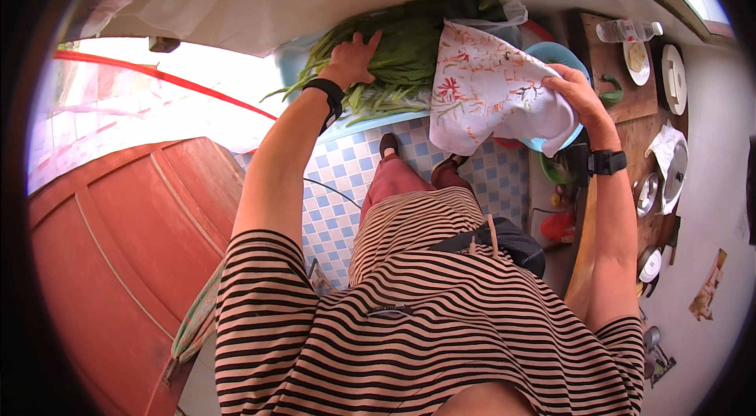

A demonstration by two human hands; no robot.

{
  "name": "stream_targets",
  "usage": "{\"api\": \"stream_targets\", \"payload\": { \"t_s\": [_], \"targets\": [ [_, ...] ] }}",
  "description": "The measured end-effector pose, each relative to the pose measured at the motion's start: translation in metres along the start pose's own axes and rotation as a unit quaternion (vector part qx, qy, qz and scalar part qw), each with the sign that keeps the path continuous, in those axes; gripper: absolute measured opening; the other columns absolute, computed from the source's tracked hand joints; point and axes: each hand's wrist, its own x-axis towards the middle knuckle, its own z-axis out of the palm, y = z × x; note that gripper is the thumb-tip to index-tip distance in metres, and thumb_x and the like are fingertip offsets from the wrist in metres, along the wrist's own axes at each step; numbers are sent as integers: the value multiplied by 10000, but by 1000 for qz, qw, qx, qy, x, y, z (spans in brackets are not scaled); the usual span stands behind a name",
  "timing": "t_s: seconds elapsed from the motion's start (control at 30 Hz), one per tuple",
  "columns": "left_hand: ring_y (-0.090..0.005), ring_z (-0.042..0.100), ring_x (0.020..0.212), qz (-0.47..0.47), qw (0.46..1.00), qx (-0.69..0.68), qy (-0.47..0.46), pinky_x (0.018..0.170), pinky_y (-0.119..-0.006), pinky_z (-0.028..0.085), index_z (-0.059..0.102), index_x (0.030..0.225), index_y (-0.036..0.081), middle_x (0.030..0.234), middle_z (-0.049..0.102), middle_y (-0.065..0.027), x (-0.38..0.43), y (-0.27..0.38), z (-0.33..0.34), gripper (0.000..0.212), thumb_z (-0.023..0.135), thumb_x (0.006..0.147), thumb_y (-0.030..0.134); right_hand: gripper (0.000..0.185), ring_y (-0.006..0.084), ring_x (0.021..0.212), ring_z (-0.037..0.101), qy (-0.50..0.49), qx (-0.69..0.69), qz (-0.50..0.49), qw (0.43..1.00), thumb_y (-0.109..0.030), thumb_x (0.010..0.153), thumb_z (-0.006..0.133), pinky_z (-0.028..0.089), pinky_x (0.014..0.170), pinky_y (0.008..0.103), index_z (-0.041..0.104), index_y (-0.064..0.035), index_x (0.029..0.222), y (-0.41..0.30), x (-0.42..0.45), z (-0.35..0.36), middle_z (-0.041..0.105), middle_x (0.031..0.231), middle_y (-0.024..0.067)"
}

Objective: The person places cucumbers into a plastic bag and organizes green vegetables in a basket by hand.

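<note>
My left hand (352, 60) rests with spread fingers on a heap of long green leafy vegetables (407, 38), which lies in a light blue tray or tub (378, 125). In my right hand (576, 91) is the edge of a white cloth (472, 85) with a red, orange and dark pattern. The cloth hangs over the right end of the greens and partly over a light blue plastic basin or basket (552, 52). Behind the cloth, a clear plastic bag (515, 13) lies by darker green vegetables (466, 6).
On the right, a wooden board (632, 106) bears a plastic bottle (629, 30), a plate with food (636, 63) and a green pepper (612, 91). A lidded pot (675, 171) and a metal bowl (647, 194) stand nearer. A red wooden door (136, 239) is at left, above blue-and-white tiled floor (331, 180).
</note>
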Motion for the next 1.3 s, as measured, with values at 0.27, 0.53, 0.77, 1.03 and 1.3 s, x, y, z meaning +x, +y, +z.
{"api": "stream_targets", "payload": {
  "t_s": [0.27, 0.53, 0.77, 1.03, 1.3],
  "targets": [
    [-343, 577, 1006, 142, 979, -126, 66, 867, -407, 464, 485, 1271, 126, 1094, 608, -185, 31, -38, -44, 717, 677, 585, 204, 373, 124, 844, 583, -8, 56, 19, 998, -130, 798, 598, 470, 787, 259, 575, 22, 1139, 5, -2, -2, 629, 969, 64],
    [-352, 574, 976, 184, 953, -230, 65, 840, -413, 466, 544, 1175, 89, 1030, 622, -185, 35, -44, -54, 612, 676, 588, 200, 352, 122, 848, 591, -15, 66, 11, 998, -113, 818, 582, 479, 792, 256, 570, 18, 1145, -2, 6, -2, 632, 971, 69],
    [-345, 581, 966, 87, 978, -129, 140, 791, -424, 484, 391, 1337, 175, 1075, 607, -157, -6, -8, -32, 793, 659, 590, 194, 351, 110, 848, 597, -17, 84, 22, 996, -106, 829, 588, 479, 788, 242, 567, 15, 1157, 1, 4, -2, 636, 980, 52],
    [-387, 492, 1084, 42, 967, 21, 252, 858, -510, 407, 237, 1424, 134, 1305, 408, -231, -31, 39, 44, 990, 764, 612, 340, 355, 107, 837, 593, -37, 92, 15, 995, -109, 823, 582, 477, 776, 236, 563, 24, 1152, 0, -1, 4, 629, 979, 57],
    [-420, 385, 1204, 28, 983, 0, 183, 946, -546, 331, 115, 1458, 139, 1383, 298, -255, -33, 60, 44, 1102, 761, 617, 440, 389, 101, 807, 603, -35, 198, 15, 979, -123, 809, 566, 493, 716, 225, 549, 27, 1167, -6, -17, 35, 635, 964, 69]
  ]
}}
